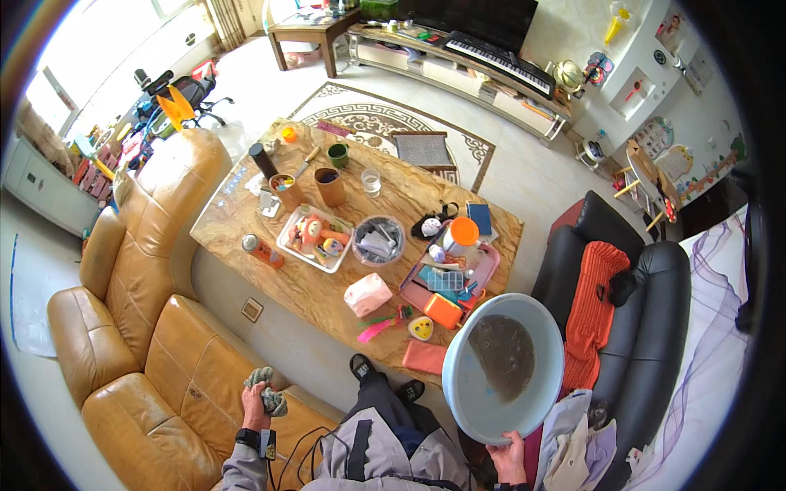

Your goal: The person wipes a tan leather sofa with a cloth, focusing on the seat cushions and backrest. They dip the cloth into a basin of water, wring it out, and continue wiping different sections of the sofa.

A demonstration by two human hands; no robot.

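My left hand (255,405) grips a crumpled grey-green cloth (270,396) above the seat of the tan leather sofa (184,362). At the lower right, my right hand (508,457) holds the near rim of a large light-blue plastic basin (457,380). Murky brown water (503,356) has pooled in the basin, which looks tilted. The basin overlaps the near right corner of the marble-patterned table (307,294) in this view. Beside it on the table lie a coral cloth (425,357) and a yellow triangular box (421,328).
A pink tray (488,270) of small items, a lidded clear tub (379,240), a white toy tray (314,238), a tissue pack (368,294), a spray can (262,250) and a glass (371,182) crowd the table. A black sofa (651,307) with clothes stands right.
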